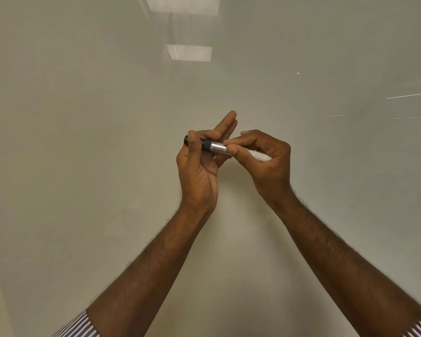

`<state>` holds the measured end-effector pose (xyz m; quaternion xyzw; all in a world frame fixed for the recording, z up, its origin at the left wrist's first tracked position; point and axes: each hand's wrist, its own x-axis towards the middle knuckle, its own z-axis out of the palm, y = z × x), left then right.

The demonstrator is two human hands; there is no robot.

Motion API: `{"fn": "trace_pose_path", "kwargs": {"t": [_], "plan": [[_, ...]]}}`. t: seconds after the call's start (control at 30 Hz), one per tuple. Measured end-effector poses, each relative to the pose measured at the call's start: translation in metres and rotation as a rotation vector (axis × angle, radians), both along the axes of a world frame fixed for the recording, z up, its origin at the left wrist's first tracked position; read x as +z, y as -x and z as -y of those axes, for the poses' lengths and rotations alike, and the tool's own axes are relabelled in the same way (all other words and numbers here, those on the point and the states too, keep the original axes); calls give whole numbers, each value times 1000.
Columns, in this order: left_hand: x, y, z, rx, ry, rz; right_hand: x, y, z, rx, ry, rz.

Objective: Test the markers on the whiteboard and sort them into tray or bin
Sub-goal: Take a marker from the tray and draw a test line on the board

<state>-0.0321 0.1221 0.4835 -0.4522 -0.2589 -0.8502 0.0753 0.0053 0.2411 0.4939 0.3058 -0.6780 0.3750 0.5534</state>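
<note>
Both hands meet in front of a smooth, glossy whiteboard (pixel 83 117) that fills the whole view, and between them they hold one marker (pixel 218 148) lying almost level. The marker is a slim cylinder with a silvery-white barrel and a black cap (pixel 197 142) at its left end. The left hand (pixel 199 164) pinches the cap between thumb and curled forefinger, while its other fingers stick out straight behind the barrel. The right hand (pixel 263 159) curls around the barrel's other half, thumb and forefinger pressed on it near the middle; the pale rear end shows through under the palm, mostly hidden. Small dark print runs along the barrel but is too fine to read. The board's sheen mirrors two rectangular ceiling lights (pixel 188 52) near the top, and a few thin pale streaks (pixel 408 95) cross it at the right edge. Striped shirt cuffs (pixel 77 324), dark and white, are cut off at the bottom corners.
</note>
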Motion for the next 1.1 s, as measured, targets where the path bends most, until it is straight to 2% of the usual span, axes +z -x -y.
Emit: {"fn": "trace_pose_path", "kwargs": {"t": [0.47,0.67,0.77,0.87,1.1], "plan": [[-11,0,0,4,-7,-37,-4,3,0,74,-12,66],[-9,12,15,-82,187,-44,4,-3,-8,-38,-124,31],[-1,6,23,-217,218,64,4,-2,-9,-113,-193,-39],[2,-1,23,-216,209,136,-3,1,-4,-145,-221,-105],[-6,-4,25,-158,175,105,-8,-4,9,22,-100,-4]]}}
